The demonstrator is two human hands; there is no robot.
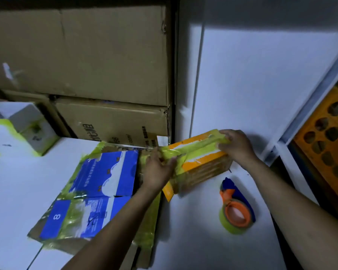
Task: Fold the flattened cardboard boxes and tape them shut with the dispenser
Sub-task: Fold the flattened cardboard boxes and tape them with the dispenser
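An orange cardboard box (199, 162), folded up and crossed by a strip of yellow-green tape, stands on the white table (193, 230) near the wall. My left hand (158, 168) grips its near-left end, fingers curled over the taped edge. At the far-right end my right hand (235, 146) holds the top corner with curled fingers. A flattened blue and white cardboard box (90, 193), patched with yellow-green tape, lies on the table to the left, atop more flattened cardboard. The tape dispenser (235, 206), orange and blue with a yellow-green roll, lies on the table to the right, apart from both hands.
Large brown cartons (82, 55) are stacked against the back wall. A white and green box (27, 125) stands at the far left. An orange crate with round holes (328, 133) sits at the right, beyond the table edge and a grey shelf rail (310, 106).
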